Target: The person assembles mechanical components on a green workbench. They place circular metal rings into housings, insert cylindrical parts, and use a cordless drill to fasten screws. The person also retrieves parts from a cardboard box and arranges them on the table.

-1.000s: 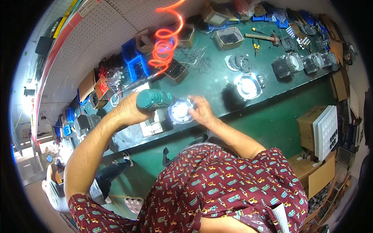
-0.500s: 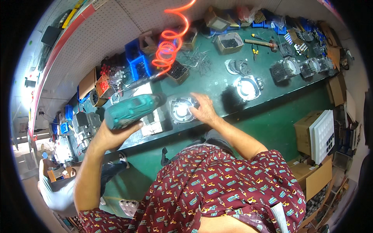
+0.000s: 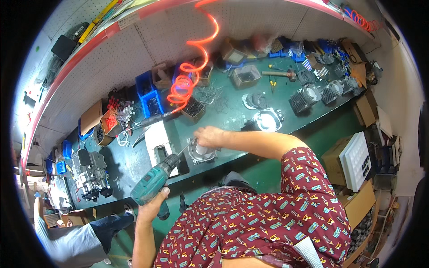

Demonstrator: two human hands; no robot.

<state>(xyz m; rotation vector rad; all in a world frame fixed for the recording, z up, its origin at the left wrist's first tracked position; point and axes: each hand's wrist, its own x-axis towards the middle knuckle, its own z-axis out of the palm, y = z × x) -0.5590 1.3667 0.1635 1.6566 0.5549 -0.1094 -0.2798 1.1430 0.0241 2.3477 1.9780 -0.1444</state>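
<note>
My left hand (image 3: 153, 204) is wrapped round the handle of a teal cordless drill (image 3: 149, 182). The drill is tilted, its long thin bit (image 3: 184, 150) pointing at a round silver metal housing (image 3: 206, 156) on the bench. Over the far side of that housing my right hand (image 3: 210, 136) is bent with fingers closed, close to the bit's tip; what they pinch is hidden. To the left of the housing lies a white block (image 3: 158, 133) with a cut-out, partly behind the drill's chuck. Further right stands another finned motor with a bright round face (image 3: 268, 120).
A coiled orange air hose (image 3: 182, 85) hangs over the green bench (image 3: 228, 117). Boxes of small parts (image 3: 193, 108) and a blue bin (image 3: 152, 104) line the back. A hammer (image 3: 281, 74) and finned motors (image 3: 305, 98) lie right. Another person (image 3: 76, 239) is at lower left.
The drill has swung down from above the bench, its bit now at the housing. My right hand has moved from the housing's right side to its far edge. The head view has shifted.
</note>
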